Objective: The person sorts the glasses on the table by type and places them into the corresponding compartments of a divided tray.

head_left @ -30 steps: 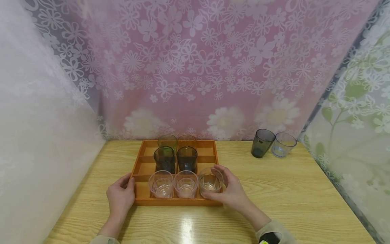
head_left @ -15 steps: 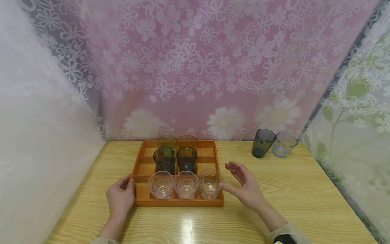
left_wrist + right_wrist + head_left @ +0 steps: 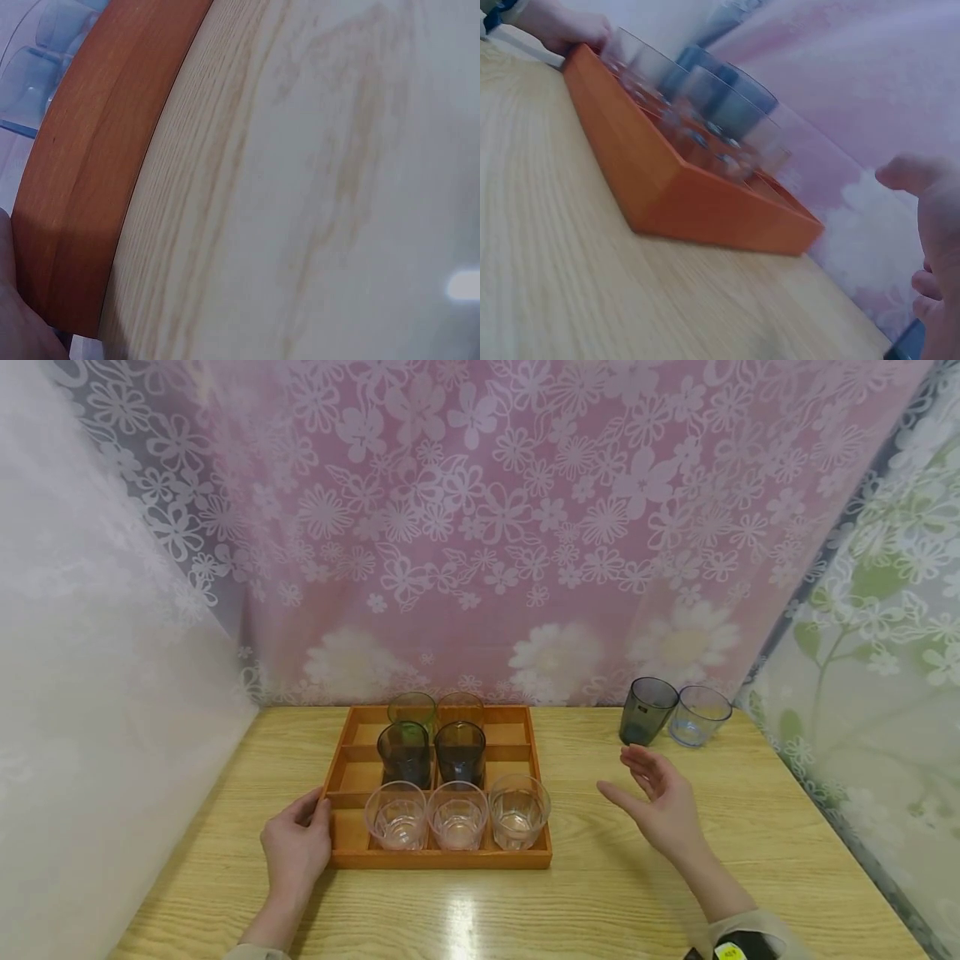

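A wooden compartment tray [image 3: 442,860] holds several glasses. My left hand [image 3: 295,843] grips its left side near the front corner; in the left wrist view, part of that hand [image 3: 22,322] touches the tray's end. Along the front row stand two pinkish clear glasses, a left one [image 3: 397,827] and a middle one [image 3: 457,827], with a clear faceted glass [image 3: 517,822] at the right. My right hand [image 3: 667,814] is over the table right of the tray, fingers spread and holding nothing. Just beyond its fingertips stands a dark grey glass [image 3: 647,710], beside a bluish clear glass [image 3: 697,718].
Two dark glasses [image 3: 405,756] occupy the tray's middle row. Behind them are a green glass [image 3: 412,706] and an amber-tinted glass [image 3: 461,703]. A pink floral curtain [image 3: 450,568] hangs at the table's back edge, with pale sheets on both sides.
My right hand has let go of the clear faceted glass in the front row and moved right and away towards the dark grey glass. The left hand stays on the tray.
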{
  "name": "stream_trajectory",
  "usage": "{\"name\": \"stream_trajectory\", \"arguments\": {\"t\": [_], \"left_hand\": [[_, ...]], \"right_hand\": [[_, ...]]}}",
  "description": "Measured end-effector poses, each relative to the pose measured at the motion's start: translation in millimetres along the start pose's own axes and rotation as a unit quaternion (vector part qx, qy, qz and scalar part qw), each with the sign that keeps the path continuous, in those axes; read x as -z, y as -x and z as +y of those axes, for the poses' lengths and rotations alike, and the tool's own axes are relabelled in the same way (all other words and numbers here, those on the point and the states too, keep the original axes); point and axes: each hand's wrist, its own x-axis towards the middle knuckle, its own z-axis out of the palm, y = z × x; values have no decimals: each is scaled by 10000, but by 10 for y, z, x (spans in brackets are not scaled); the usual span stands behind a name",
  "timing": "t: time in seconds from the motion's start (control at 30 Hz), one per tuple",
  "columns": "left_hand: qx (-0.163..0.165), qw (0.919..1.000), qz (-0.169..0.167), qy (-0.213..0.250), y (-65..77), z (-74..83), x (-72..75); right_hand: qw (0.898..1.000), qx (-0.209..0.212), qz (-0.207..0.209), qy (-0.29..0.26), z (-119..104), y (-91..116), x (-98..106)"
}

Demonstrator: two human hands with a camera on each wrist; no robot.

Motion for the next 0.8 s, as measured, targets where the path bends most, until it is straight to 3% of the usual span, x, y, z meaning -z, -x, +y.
{"name": "stream_trajectory", "arguments": {"t": [0.2,0.43,0.8], "left_hand": [[-5,10000,-41,38,0,-11,6],[-51,10000,-9,54,-9,-13,3],[28,10000,-3,-4,4,0,1]], "right_hand": [[9961,-489,552,493,96,-114,172],[9875,-821,1173,651,255,-275,255],[9816,-1224,1272,729,498,-538,314]]}}
